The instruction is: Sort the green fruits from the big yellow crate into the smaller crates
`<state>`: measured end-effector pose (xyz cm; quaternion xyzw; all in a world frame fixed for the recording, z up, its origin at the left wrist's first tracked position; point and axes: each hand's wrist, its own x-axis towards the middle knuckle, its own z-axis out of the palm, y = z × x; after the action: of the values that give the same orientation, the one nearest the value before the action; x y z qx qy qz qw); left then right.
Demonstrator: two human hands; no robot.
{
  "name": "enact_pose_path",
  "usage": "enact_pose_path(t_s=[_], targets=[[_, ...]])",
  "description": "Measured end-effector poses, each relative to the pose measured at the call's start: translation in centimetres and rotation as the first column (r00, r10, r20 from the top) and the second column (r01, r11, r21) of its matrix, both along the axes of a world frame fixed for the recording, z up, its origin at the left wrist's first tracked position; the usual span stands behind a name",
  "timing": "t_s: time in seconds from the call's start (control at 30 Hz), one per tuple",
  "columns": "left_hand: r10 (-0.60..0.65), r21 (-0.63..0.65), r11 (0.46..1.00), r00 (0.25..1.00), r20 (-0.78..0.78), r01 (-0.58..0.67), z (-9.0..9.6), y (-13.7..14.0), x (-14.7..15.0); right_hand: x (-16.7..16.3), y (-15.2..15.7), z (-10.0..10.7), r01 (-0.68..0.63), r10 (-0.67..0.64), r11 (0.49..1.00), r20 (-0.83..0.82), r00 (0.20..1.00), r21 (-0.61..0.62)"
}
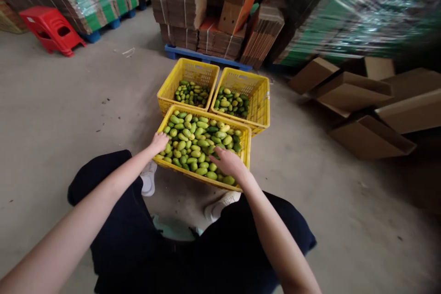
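Observation:
A yellow plastic crate (203, 180) full of oval green and yellow-green fruit (195, 154) sits on the floor between my feet. My left hand (160, 141) is at the crate's left side, its fingers curled over the rim. Over the right part of the fruit, my right hand (227, 161) reaches in with fingers extended, touching or just above the top layer. Its fingertips partly cover the fruit there, and I see none clearly held. Behind stand two more yellow crates, the left one (166, 83) and the right one (264, 101), each with similar fruit low inside.
Bundled flat cardboard boxes (179, 7) are stacked on a blue pallet (206, 58) behind the crates. A red stool (55, 30) stands at far left. Open cardboard boxes (372, 135) lie at right. Wrapped green stacks (365, 14) rise behind them.

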<state>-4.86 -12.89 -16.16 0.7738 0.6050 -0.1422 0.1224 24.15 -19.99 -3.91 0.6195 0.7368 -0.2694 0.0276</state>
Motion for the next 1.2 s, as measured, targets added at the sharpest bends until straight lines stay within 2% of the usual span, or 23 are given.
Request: enact_pose_path(t_s=[0.07, 0.1, 0.2, 0.3, 0.4, 0.47, 0.53, 0.6, 0.63, 0.67, 0.7, 0.77, 0.8, 0.83, 0.87, 0.9, 0.97, 1.03, 1.13, 1.2], targets=[[-0.088, 0.001, 0.996, 0.996, -0.008, 0.088, -0.6, 0.9, -1.0, -0.2, -0.4, 0.0, -0.127, 0.139, 0.990, 0.264, 0.955, -0.060], [-0.123, 0.001, 0.992, 0.992, -0.015, 0.123, -0.9, 1.1, -1.3, -0.3, -0.4, -0.1, -0.161, 0.193, 0.979, 0.317, 0.929, -0.124], [-0.179, 0.015, 0.984, 0.983, -0.052, 0.180, -1.9, 1.0, -1.6, -0.6, -0.5, -0.3, -0.192, 0.267, 0.946, 0.295, 0.917, -0.259], [-0.197, 0.015, 0.980, 0.977, -0.087, 0.199, -2.3, 0.7, -1.3, -0.7, -0.5, -0.3, -0.213, 0.265, 0.953, 0.255, 0.930, -0.214], [-0.214, -0.031, 0.977, 0.972, -0.101, 0.212, -1.7, 0.8, -1.3, -0.3, -0.7, -0.6, -0.176, 0.199, 0.974, 0.166, 0.966, -0.140], [-0.218, -0.071, 0.975, 0.971, -0.101, 0.211, -0.7, 1.2, -1.3, 0.1, -0.8, -1.2, -0.119, 0.133, 0.983, 0.096, 0.987, -0.139], [-0.214, -0.095, 0.974, 0.973, -0.091, 0.206, 0.9, 1.6, -0.8, 0.2, -0.6, -2.0, -0.058, 0.061, 0.990, 0.020, 0.998, -0.129], [-0.206, -0.074, 0.976, 0.978, -0.010, 0.205, 3.1, 1.7, 0.7, -0.1, -0.1, -3.0, 0.094, -0.112, 0.991, -0.199, 0.974, -0.096], [-0.201, -0.045, 0.978, 0.976, 0.080, 0.205, 4.5, 1.5, 1.8, -0.4, 0.2, -3.4, 0.216, -0.249, 0.968, -0.366, 0.897, -0.131], [-0.215, -0.004, 0.976, 0.956, 0.199, 0.220, 5.9, 1.2, 3.1, -0.8, 0.5, -3.7, 0.327, -0.400, 0.917, -0.523, 0.752, -0.230], [-0.243, 0.040, 0.969, 0.915, 0.321, 0.243, 7.2, 0.9, 4.4, -1.1, 0.8, -3.9, 0.387, -0.541, 0.841, -0.627, 0.561, -0.379], [-0.302, 0.088, 0.950, 0.805, 0.511, 0.300, 9.4, 0.1, 7.0, -1.7, 1.1, -4.0, 0.323, -0.740, 0.669, -0.643, 0.199, -0.670], [-0.315, 0.100, 0.943, 0.750, 0.581, 0.318, 10.1, -0.2, 7.9, -1.9, 1.1, -3.8, 0.256, -0.791, 0.604, -0.607, 0.074, -0.755], [-0.308, 0.108, 0.944, 0.709, 0.634, 0.313, 10.3, -0.3, 8.6, -1.9, 1.1, -3.6, 0.203, -0.815, 0.566, -0.580, -0.009, -0.799], [-0.284, 0.107, 0.952, 0.692, 0.664, 0.287, 10.2, -0.2, 8.9, -1.9, 1.1, -3.3, 0.186, -0.816, 0.556, -0.574, -0.064, -0.810], [-0.246, 0.099, 0.965, 0.713, 0.657, 0.242, 9.8, 0.0, 8.9, -1.8, 1.0, -3.0, 0.196, -0.802, 0.565, -0.589, -0.098, -0.801], [-0.148, 0.072, 0.989, 0.820, 0.552, 0.130, 8.1, 0.8, 8.3, -1.4, 1.0, -2.4, 0.250, -0.756, 0.600, -0.641, -0.134, -0.760], [-0.085, 0.054, 0.996, 0.918, 0.388, 0.069, 6.1, 1.9, 7.4, -0.8, 1.1, -1.8, 0.287, -0.732, 0.604, -0.660, -0.170, -0.744], [-0.103, 0.062, 0.994, 0.956, 0.275, 0.090, 3.9, 3.4, 7.3, 0.1, 1.3, -1.3, 0.300, -0.756, 0.557, -0.622, -0.203, -0.775], [-0.148, 0.084, 0.988, 0.962, 0.229, 0.131, 3.0, 4.4, 8.3, 0.7, 1.4, -1.1, 0.307, -0.762, 0.541, -0.611, -0.213, -0.783]])
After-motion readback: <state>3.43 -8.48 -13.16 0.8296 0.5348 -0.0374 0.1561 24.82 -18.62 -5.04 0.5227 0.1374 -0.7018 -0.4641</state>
